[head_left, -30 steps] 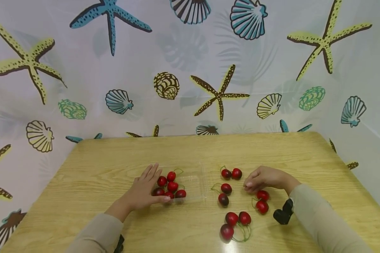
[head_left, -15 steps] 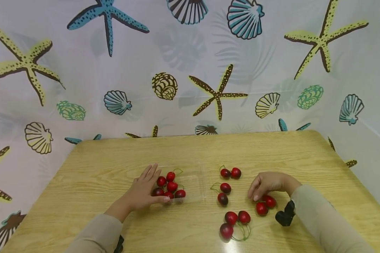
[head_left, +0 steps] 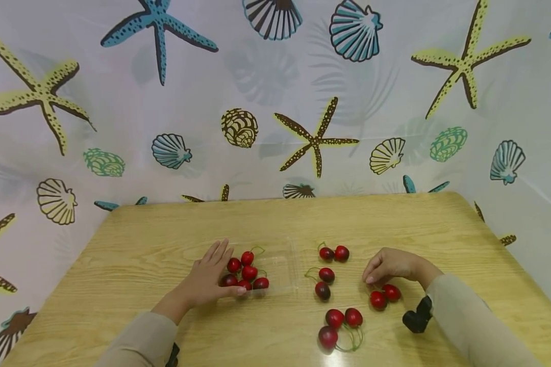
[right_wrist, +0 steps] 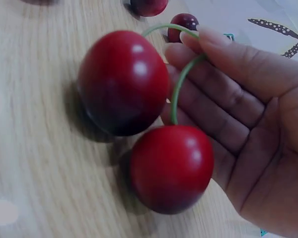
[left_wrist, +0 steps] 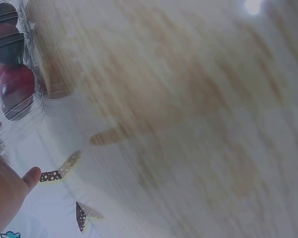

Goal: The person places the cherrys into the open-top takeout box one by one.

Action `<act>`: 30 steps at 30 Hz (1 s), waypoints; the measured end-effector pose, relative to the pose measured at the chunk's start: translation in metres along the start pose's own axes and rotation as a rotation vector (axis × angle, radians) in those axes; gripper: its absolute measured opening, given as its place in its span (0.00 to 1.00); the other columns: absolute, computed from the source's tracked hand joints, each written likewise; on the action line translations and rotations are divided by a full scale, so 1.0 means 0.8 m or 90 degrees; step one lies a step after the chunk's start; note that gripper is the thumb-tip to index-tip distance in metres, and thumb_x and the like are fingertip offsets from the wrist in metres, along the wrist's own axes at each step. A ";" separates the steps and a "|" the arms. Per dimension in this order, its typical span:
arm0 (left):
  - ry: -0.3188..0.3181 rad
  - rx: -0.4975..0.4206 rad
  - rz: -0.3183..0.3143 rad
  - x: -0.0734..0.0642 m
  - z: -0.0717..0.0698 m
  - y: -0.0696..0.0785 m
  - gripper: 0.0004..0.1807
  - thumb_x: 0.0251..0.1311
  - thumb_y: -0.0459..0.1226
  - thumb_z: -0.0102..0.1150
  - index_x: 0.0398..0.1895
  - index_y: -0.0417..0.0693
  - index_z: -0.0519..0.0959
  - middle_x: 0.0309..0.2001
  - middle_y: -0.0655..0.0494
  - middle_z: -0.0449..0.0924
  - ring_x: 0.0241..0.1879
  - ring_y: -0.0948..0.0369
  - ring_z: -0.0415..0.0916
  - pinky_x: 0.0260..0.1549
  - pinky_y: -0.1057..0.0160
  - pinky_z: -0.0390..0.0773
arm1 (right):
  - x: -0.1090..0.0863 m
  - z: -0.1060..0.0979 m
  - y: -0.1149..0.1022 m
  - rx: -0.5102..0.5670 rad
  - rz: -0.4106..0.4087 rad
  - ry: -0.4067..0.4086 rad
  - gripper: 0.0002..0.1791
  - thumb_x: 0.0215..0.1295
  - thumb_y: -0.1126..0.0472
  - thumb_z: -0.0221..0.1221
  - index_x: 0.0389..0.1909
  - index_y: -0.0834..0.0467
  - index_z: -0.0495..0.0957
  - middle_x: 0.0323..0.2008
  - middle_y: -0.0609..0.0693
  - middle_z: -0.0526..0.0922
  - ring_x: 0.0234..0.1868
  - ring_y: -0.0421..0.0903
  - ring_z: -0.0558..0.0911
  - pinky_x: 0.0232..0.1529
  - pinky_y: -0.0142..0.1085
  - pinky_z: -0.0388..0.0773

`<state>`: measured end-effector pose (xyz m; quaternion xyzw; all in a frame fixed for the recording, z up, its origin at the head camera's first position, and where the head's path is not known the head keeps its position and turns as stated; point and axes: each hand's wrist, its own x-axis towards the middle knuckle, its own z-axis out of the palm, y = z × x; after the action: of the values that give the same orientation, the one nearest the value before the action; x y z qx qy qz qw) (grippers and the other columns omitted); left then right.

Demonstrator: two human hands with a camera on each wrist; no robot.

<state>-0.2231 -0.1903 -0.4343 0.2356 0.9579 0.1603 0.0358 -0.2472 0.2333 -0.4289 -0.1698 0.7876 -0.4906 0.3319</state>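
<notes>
My right hand [head_left: 392, 266] pinches the green stems [right_wrist: 176, 99] of a joined pair of cherries between thumb and fingertips. Both red fruits hang below the fingers, low over the table: one cherry [right_wrist: 124, 82] beside the other cherry [right_wrist: 171, 168]. On the left, my left hand [head_left: 204, 280] lies with straight, spread fingers against the left side of a clear plastic container [head_left: 295, 265]. Several cherries [head_left: 249, 273] sit in its left half, partly behind that hand. In the left wrist view, the thumb [left_wrist: 32, 177] shows near the container's ribbed wall [left_wrist: 39, 96].
Between the container and my right hand lie two cherry pairs, a far pair [head_left: 342, 254] and a middle pair [head_left: 323, 291]. Nearer the front is a cluster of three cherries [head_left: 328, 337] with joined stems. A patterned cloth [head_left: 257, 173] stands behind the wooden table [head_left: 165, 224].
My right hand has moved a little right and nearer, and now has hold of the stems. The cherry pair has turned so its fruits sit side by side. My left hand stays put.
</notes>
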 end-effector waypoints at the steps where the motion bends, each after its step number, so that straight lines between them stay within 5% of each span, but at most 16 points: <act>1: 0.000 0.000 0.000 0.000 0.000 0.000 0.54 0.43 0.65 0.49 0.65 0.38 0.47 0.66 0.47 0.34 0.64 0.49 0.30 0.47 0.34 0.46 | 0.000 0.000 0.001 -0.004 -0.004 0.003 0.14 0.51 0.63 0.60 0.31 0.73 0.78 0.24 0.51 0.80 0.26 0.41 0.76 0.32 0.38 0.75; 14: 0.003 -0.007 0.000 0.001 0.005 -0.006 0.53 0.43 0.65 0.49 0.65 0.40 0.46 0.67 0.49 0.32 0.64 0.50 0.29 0.47 0.33 0.45 | -0.002 0.003 -0.002 0.003 -0.052 0.035 0.13 0.53 0.60 0.59 0.30 0.69 0.79 0.26 0.51 0.80 0.27 0.44 0.78 0.34 0.41 0.74; 30: 0.002 -0.010 -0.002 0.001 0.005 -0.005 0.54 0.43 0.66 0.48 0.66 0.40 0.46 0.67 0.50 0.32 0.64 0.50 0.29 0.47 0.33 0.45 | 0.000 0.017 -0.037 0.013 -0.107 0.123 0.15 0.54 0.58 0.58 0.34 0.68 0.79 0.30 0.53 0.81 0.34 0.48 0.79 0.38 0.40 0.73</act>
<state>-0.2252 -0.1920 -0.4397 0.2338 0.9570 0.1680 0.0365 -0.2397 0.2109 -0.4068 -0.1834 0.7942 -0.5385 0.2137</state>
